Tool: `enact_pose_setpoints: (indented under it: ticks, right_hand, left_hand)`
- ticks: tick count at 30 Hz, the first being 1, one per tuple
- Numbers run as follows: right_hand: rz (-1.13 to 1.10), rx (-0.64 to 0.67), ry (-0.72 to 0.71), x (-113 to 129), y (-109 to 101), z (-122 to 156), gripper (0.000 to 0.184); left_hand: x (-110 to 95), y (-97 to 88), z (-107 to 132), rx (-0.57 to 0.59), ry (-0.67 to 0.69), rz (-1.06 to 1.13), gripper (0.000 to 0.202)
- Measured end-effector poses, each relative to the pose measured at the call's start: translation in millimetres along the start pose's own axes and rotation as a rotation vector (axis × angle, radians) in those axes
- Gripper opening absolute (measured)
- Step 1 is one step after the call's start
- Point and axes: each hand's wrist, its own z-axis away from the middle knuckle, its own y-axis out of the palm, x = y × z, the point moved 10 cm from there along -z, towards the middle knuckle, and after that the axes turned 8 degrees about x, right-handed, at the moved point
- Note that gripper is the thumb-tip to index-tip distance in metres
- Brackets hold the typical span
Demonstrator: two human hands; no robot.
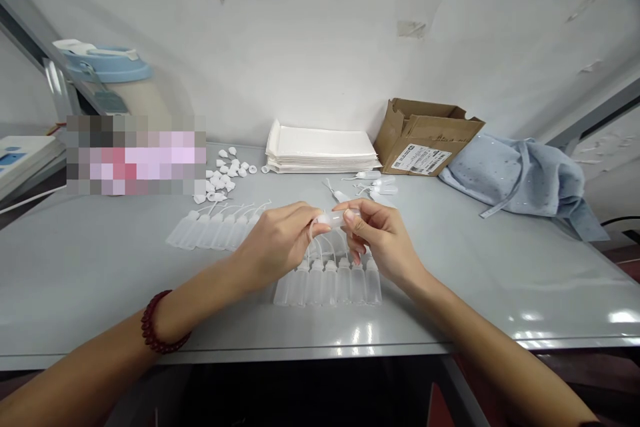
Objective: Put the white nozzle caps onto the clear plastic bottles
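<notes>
Between both hands, a small translucent plastic bottle [339, 217] lies sideways above the table. My left hand [280, 237] is closed around its white cap end, where a thin white tube or strap curves down. The bottle's body is pinched by the thumb and fingers of my right hand [385, 237]. Just below stands out a row of similar bottles [330, 283], laid side by side with thin white strands at their tops. Another such row [213, 230] lies left of my left hand, which partly hides it.
Small white caps [220, 180] are scattered at the back left. White trays [323, 143] are stacked by the wall, beside an open cardboard box [425, 140]. Several loose bottles [384, 189] lie before the box. Blue cloth [520, 177] rests at right; a large tumbler [113, 73] stands at left.
</notes>
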Motion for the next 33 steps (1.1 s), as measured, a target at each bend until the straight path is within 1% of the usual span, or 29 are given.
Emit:
enact_pose_setpoints:
  ticks: [3, 6, 8, 11, 13, 15, 17, 19, 20, 21, 23, 24, 26, 29, 31, 33]
  right_hand:
    - [-0.085, 0.044, 0.050, -6.4, 1.3, -2.6, 0.025]
    - [-0.073, 0.066, 0.070, -8.5, 0.6, -3.5, 0.026]
    - [-0.032, 0.063, 0.070, -7.5, -0.7, -3.7, 0.028]
    - [0.073, 0.036, 0.032, -0.4, -5.4, -5.2, 0.030]
    - [0.153, -0.027, -0.012, 6.2, -15.5, -7.4, 0.030]
    - [0.248, -0.138, -0.056, 12.0, -34.3, -9.5, 0.030]
    - [0.396, -0.287, -0.101, 18.4, -58.8, -10.2, 0.033]
    - [0.601, -0.428, -0.145, 25.5, -80.6, -9.7, 0.036]
    - [0.717, -0.474, -0.161, 28.1, -87.9, -10.3, 0.037]
    - [0.831, -0.498, -0.167, 28.8, -92.7, -12.3, 0.038]
    - [1.015, -0.501, -0.161, 25.4, -97.7, -18.7, 0.040]
    - [1.069, -0.489, -0.154, 21.7, -99.3, -22.3, 0.040]
    - [1.118, -0.465, -0.146, 14.0, -101.9, -28.9, 0.039]
    - [1.144, -0.452, -0.151, 9.0, -103.1, -34.6, 0.040]
    - [1.133, -0.464, -0.163, 14.8, -99.7, -32.8, 0.039]
    - [1.037, -0.450, -0.197, 28.3, -87.7, -24.1, 0.034]
  left_hand:
    - [-8.0, 1.8, 2.3, -0.026, 0.107, -0.126, 0.018]
    - [-11.4, 5.7, 4.1, -0.034, 0.157, -0.212, 0.019]
    - [-12.0, 8.9, 3.7, -0.028, 0.164, -0.240, 0.019]
    - [-4.2, 10.0, -1.0, 0.018, 0.108, -0.186, 0.019]
    - [9.6, 3.1, -5.1, 0.054, 0.026, -0.115, 0.019]
    - [33.7, -12.7, -6.5, 0.072, -0.109, -0.085, 0.019]
    - [70.6, -35.7, -0.8, 0.081, -0.328, -0.167, 0.018]
    - [106.5, -50.5, 10.1, 0.203, -0.499, -0.317, 0.020]
    - [123.4, -57.7, 17.2, 0.256, -0.575, -0.379, 0.020]
    - [138.8, -65.3, 24.8, 0.287, -0.650, -0.422, 0.020]
    - [157.1, -74.3, 34.5, 0.317, -0.697, -0.432, 0.018]
    - [162.8, -75.2, 38.2, 0.336, -0.709, -0.419, 0.016]
    - [168.2, -72.4, 42.7, 0.374, -0.713, -0.382, 0.014]
    - [168.5, -65.4, 45.0, 0.400, -0.713, -0.328, 0.016]
    - [167.9, -62.6, 44.9, 0.387, -0.717, -0.291, 0.018]
    - [168.3, -62.0, 44.5, 0.351, -0.724, -0.247, 0.018]
